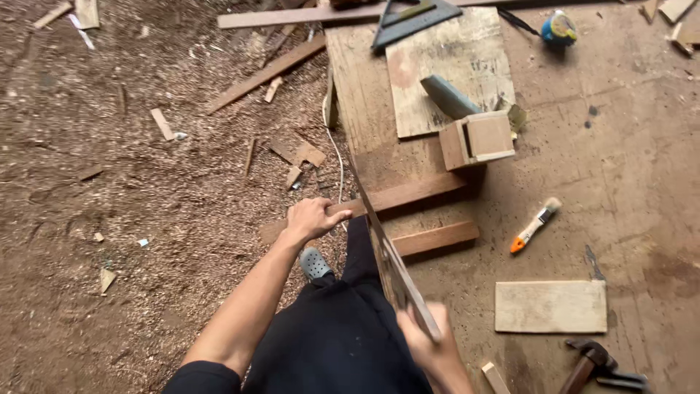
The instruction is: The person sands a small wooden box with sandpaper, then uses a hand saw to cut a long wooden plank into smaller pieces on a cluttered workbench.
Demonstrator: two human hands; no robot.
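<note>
Underfoot, a sawdust-strewn floor [109, 219] on the left, littered with small offcuts, giving way to barer board floor on the right with open room between the tools. At top centre, a broad plywood sheet [364, 102] lying flat, a smaller pale panel [445, 73] stacked on it, edges roughly parallel; across the panel's top edge, a grey triangular square [412, 18]. Running along the top, a long thin batten [292, 16]; a second slat [266, 73] slanting down-left from the sheet's corner. On the sheet's right edge, a small wooden box [477, 137], with a grey wedge-shaped block [448, 96] just behind it. Lower down, a wooden plank [408, 195] lying crosswise, pinned at its left end by the left hand [313, 219], fingers curled over its near edge; a grey shoe [315, 264] just beside that hand. Parallel and just below, a shorter plank [435, 238]. Crossing both on the diagonal, a handsaw [386, 252], blade meeting the upper plank just right of the left hand, handle end clamped in the right hand [430, 346], blurred. Well apart on the right: a pale rectangular board [550, 306], a hammer [590, 362] at the bottom edge, an orange-handled paintbrush [534, 226], and a blue tape measure [559, 28] far up top.
</note>
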